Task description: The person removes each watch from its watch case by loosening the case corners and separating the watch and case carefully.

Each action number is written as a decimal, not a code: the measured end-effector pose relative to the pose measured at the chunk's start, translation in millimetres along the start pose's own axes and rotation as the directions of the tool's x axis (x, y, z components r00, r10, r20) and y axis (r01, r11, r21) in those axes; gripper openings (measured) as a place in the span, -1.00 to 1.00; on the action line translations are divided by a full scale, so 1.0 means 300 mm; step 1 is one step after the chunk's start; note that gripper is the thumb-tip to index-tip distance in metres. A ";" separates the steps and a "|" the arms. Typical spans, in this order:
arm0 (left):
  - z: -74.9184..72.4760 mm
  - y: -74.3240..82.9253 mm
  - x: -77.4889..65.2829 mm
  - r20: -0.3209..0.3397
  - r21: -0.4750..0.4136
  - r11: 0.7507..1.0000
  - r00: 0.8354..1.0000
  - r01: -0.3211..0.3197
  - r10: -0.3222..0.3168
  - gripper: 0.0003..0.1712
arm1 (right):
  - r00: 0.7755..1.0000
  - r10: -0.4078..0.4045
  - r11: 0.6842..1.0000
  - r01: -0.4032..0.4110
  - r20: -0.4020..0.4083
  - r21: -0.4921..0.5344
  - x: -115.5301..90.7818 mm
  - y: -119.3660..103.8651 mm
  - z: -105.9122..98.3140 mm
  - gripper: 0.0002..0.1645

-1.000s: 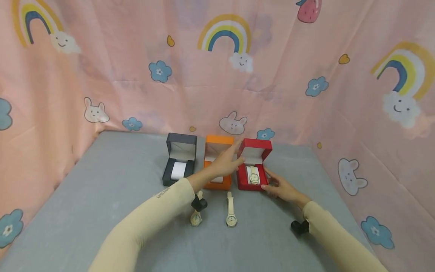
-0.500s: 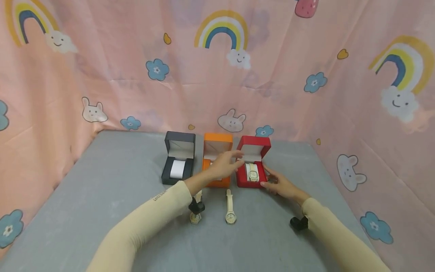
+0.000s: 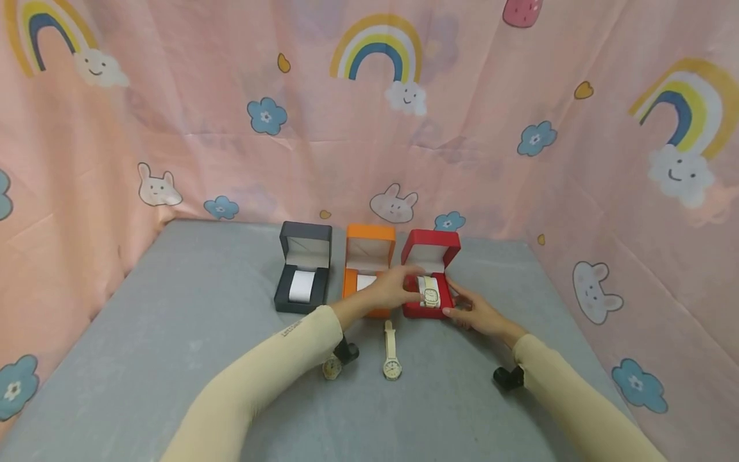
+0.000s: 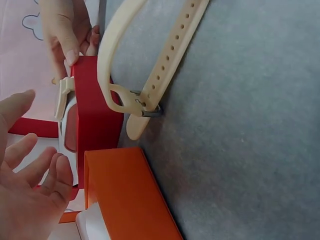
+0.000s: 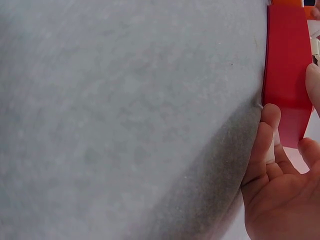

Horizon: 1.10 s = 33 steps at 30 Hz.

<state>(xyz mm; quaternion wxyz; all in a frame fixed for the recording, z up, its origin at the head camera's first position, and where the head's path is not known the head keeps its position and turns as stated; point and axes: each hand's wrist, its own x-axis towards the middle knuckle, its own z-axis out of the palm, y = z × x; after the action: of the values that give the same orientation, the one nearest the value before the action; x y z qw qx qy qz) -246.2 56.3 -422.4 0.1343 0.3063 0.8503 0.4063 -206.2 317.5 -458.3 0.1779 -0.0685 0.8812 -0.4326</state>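
Observation:
An open red watch box (image 3: 432, 238) stands at the right of a row, with a cream-strapped watch (image 3: 430, 296) around its white cushion. My right hand (image 3: 484, 317) holds the box's right side, thumb at the front corner; the right wrist view shows the fingers (image 5: 270, 116) against its wall. Over the left part of the box hovers my left hand (image 3: 388, 289), its fingers loosely bent beside the watch. The left wrist view shows a gap between that hand (image 4: 32, 192) and the watch.
Left of the red box stand an open orange watch box (image 3: 371, 233) and an open dark grey one (image 3: 306, 231), each with a white cushion. In front lie a cream watch (image 3: 392, 368) and a second watch (image 3: 331, 367), partly covered by my left wrist. Behind hangs a pink curtain (image 3: 231, 154).
My left hand has come down from beside the red box's lid and moved right, over the watch. The right hand keeps its hold on the box.

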 end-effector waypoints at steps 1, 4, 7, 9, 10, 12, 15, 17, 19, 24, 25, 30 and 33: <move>0.002 0.000 0.004 0.005 0.004 1.000 1.000 0.000 0.000 -0.32 | 1.000 -0.002 1.000 0.002 -0.001 0.000 0.001 -0.001 0.000 0.04; 0.014 -0.001 0.011 0.024 0.035 0.999 1.000 0.009 -0.009 -0.26 | 1.000 -0.006 1.000 0.006 -0.003 -0.005 0.001 -0.001 0.002 0.04; 0.032 0.000 0.014 0.047 0.063 0.997 0.998 0.034 -0.037 -0.21 | 1.000 -0.007 1.000 0.007 0.005 -0.015 -0.004 0.004 0.006 0.05; 0.043 0.001 0.014 0.061 0.070 0.996 0.997 0.051 -0.055 -0.18 | 1.000 0.000 1.000 0.001 0.008 -0.019 -0.008 0.007 0.010 0.05; 0.046 0.003 0.015 0.063 0.073 0.996 0.996 0.058 -0.063 -0.17 | 1.000 0.003 1.000 -0.003 0.008 -0.021 -0.008 0.007 0.011 0.05; 0.049 0.005 0.019 0.057 0.072 0.995 0.996 0.070 -0.074 -0.14 | 1.000 0.002 1.000 -0.002 0.008 -0.022 -0.007 0.008 0.012 0.05; 0.043 0.005 0.032 0.040 0.075 0.995 0.997 0.065 -0.068 -0.13 | 1.000 -0.001 1.000 0.001 0.000 -0.020 0.000 0.005 0.009 0.04; 0.040 0.002 0.043 0.034 0.087 0.994 0.998 0.058 -0.061 -0.13 | 1.000 -0.003 1.000 0.003 -0.001 -0.020 0.005 0.004 0.005 0.04; 0.039 0.000 0.050 0.039 0.096 0.994 0.997 0.055 -0.059 -0.12 | 1.000 0.006 1.000 -0.006 0.001 -0.019 0.008 0.004 0.000 0.05; 0.042 0.006 0.055 0.039 0.146 0.987 0.997 0.066 -0.072 -0.10 | 1.000 0.007 1.000 -0.007 0.004 -0.021 0.012 0.005 -0.010 0.05; 0.043 0.008 0.055 0.039 0.156 0.985 0.996 0.072 -0.079 -0.09 | 1.000 0.006 1.000 -0.006 0.005 -0.021 0.013 0.004 -0.011 0.05; 0.044 0.013 0.050 0.026 0.192 0.978 0.996 0.084 -0.091 -0.08 | 1.000 0.003 1.000 -0.003 -0.007 -0.026 0.009 -0.007 -0.007 0.05; 0.052 0.009 0.049 0.021 0.216 0.973 0.996 0.082 -0.089 -0.09 | 1.000 -0.011 0.999 0.011 0.002 -0.030 0.004 -0.005 -0.002 0.04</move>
<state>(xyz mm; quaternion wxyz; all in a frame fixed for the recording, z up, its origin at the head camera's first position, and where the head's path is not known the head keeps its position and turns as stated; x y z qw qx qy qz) -249.1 76.5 -429.8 0.1309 0.2883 0.8995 0.3011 -207.7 316.6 -457.0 0.1754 -0.0765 0.8870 -0.4202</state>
